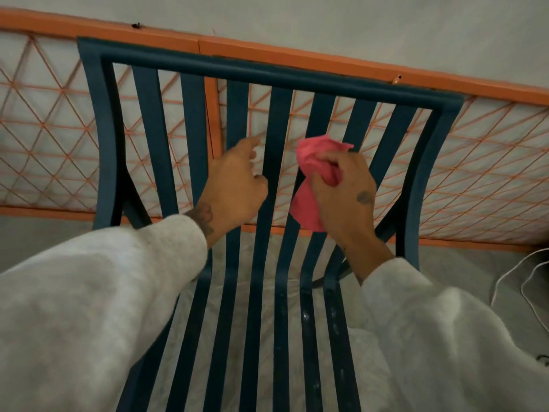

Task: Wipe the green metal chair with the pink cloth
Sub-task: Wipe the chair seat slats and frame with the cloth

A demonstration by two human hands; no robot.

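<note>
The dark green metal chair fills the middle of the view, its slatted back rising towards a wall and its slatted seat running down to the bottom edge. My right hand grips a bunched pink cloth and holds it against the slats right of the back's centre. My left hand is in front of the middle slats, fingers loosely curled with the index finger stretched towards a slat, holding nothing. Both arms wear pale grey sleeves.
An orange lattice fence with an orange top rail stands right behind the chair, against a pale wall. White cables lie on the grey floor at the right. A pale floor shows through the seat slats.
</note>
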